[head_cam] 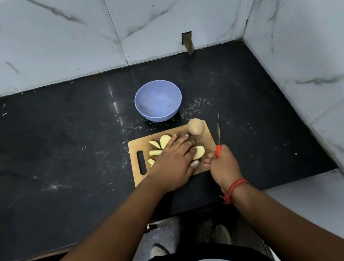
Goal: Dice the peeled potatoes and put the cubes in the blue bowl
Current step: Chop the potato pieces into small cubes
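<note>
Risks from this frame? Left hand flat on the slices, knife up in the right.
1. The left hand lies with straight fingers over the potato slices; the knife in the right hand could come down on a fingertip.
2. The whole potato sits at the cutting board's far corner and might roll off onto the counter.
3. The blue bowl stands beyond the board, so cubes may drop during transfer.
</note>
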Motion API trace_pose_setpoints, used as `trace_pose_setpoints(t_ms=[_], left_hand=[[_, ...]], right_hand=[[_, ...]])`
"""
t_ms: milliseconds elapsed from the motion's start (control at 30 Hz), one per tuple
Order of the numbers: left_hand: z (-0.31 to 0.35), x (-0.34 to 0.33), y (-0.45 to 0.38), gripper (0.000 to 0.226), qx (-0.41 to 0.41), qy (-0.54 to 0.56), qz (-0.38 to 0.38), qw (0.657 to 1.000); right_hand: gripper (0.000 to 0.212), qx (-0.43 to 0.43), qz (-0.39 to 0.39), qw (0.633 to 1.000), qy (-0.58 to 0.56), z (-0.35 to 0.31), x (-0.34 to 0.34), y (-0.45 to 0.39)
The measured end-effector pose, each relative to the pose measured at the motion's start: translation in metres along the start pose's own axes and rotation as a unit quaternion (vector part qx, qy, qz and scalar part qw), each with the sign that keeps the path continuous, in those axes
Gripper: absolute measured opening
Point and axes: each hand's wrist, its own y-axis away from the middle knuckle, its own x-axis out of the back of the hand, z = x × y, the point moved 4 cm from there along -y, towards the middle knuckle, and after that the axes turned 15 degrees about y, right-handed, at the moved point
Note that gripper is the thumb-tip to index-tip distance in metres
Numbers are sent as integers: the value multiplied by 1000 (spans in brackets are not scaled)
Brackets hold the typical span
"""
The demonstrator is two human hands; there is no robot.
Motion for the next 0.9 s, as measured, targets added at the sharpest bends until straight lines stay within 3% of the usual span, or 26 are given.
trace_pose_setpoints(t_ms=[133, 233, 467, 600, 700, 833, 900], left_hand=[[14, -14, 21, 52, -19, -42, 7, 999], [16, -23, 27, 58, -1, -54, -9, 998], [13, -26, 29, 61, -13, -56, -32, 998], [12, -24, 26, 60, -17, -53, -44, 997], [12, -23, 25, 60, -28, -61, -46, 997], [12, -20, 23, 60, -39, -74, -53, 995], [12, -20, 22, 62, -34, -68, -67, 995]], right_hand=[[19, 150, 34, 963, 221, -23, 16, -4], [32, 189, 3, 945, 266, -29, 13, -4], [36, 179, -19, 949, 260, -31, 13, -1], [19, 178, 12, 944, 277, -34, 24, 5], [16, 120, -50, 945, 302, -24, 28, 23], [20, 113, -53, 871, 475, -8, 27, 39], [21, 115, -63, 861, 492, -7, 23, 40]])
